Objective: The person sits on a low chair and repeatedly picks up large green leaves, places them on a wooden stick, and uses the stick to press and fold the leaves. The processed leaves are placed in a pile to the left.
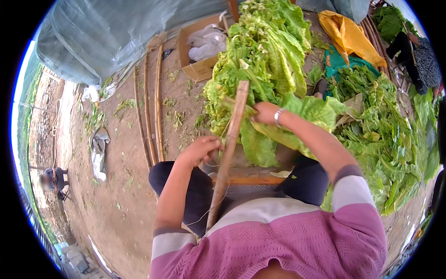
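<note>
A bamboo stick (230, 143) slants up from my lap, with string (205, 216) running along it. Its far end rests by a tall heap of broad green leaves (264, 52), apparently tobacco. My right hand (266, 113), a metal band at its wrist, grips the stems of a few leaves (306, 111) just right of the stick; their stem ends cross it. On the stick's left side, my left hand (204, 151) has curled fingers with a thin strand of the string at them. Exactly how the fingers pinch it is partly hidden.
Several bamboo poles (158, 104) lie on the dirt floor to the left. A cardboard box (200, 69) holds plastic bags. More leaves (379, 146) are piled at right, near an orange sheet (348, 35). One person (427, 59) sits far right, another (57, 178) far left.
</note>
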Demonstrator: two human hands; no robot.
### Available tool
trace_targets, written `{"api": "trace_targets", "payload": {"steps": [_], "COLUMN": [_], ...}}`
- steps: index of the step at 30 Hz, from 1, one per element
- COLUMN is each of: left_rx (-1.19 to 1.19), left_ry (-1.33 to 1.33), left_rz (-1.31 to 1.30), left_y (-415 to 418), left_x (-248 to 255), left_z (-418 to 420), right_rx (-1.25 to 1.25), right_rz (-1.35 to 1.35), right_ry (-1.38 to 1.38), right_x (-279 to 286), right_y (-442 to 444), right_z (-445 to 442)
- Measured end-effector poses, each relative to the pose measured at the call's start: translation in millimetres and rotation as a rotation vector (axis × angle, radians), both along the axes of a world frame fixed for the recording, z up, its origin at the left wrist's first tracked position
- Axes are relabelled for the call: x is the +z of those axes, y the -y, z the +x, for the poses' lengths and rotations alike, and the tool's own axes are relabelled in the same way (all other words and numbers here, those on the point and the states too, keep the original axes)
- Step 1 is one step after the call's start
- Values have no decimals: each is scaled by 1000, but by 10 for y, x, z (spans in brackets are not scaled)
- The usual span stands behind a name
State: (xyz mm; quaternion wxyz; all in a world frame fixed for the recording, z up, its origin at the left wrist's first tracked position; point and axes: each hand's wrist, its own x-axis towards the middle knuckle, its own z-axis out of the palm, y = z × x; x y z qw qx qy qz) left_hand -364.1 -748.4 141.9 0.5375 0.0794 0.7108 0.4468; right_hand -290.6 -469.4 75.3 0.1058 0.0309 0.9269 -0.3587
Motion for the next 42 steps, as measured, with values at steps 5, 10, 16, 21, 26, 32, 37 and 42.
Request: {"api": "trace_targets", "payload": {"steps": [5,10,16,21,26,32,37,42], "left_rx": [86,-320,-499,-15,383,573,518,540], "left_ry": [-24,-233,-869,-1404,-600,-410,-380,-369], "left_rz": [-333,-96,-12,463,252,171,140,143], "left_y": [-414,-1373,-2419,-2743,-2217,-1723,-1772,-1897], "left_x": [-814,347,-83,-674,-204,-258,-439,-460], "left_z": [-1108,-1558,-187,356,964,1068,1062,1071], "right_rx": [-15,-70,-649,-905,-703,-1278,-1123,-1270], "right_rz": [90,35,-654,-34,-221,-12,760,742], "right_ry": [-83,-156,-357,-123,-313,-363,363,199], "right_x": [-368,-244,-416,214,-553,-562,-1985,-2186], "right_y": [264,326,620,718,26,-1203,-1579,-1475], "right_z": [-391,-315,-645,-640,143,2052,3856,3914]}}
